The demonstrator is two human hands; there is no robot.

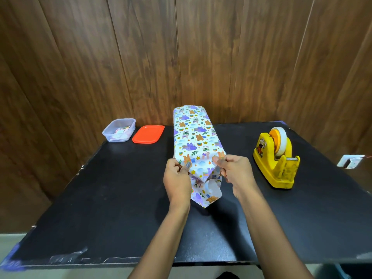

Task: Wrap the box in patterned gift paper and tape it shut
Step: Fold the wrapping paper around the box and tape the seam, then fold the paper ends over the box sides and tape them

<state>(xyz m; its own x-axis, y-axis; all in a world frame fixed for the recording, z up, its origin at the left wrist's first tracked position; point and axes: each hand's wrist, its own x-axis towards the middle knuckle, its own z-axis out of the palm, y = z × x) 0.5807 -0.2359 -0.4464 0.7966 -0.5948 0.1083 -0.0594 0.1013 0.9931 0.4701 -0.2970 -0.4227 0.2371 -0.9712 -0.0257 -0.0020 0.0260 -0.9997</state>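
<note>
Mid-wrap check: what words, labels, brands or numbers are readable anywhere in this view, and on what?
No text can be read.
Sticker on the yellow tape dispenser: cartoon picture, any lettering too blurred.
Printed items in the clear container: too small to read.
Gift paper: pictures only, no words visible.
</note>
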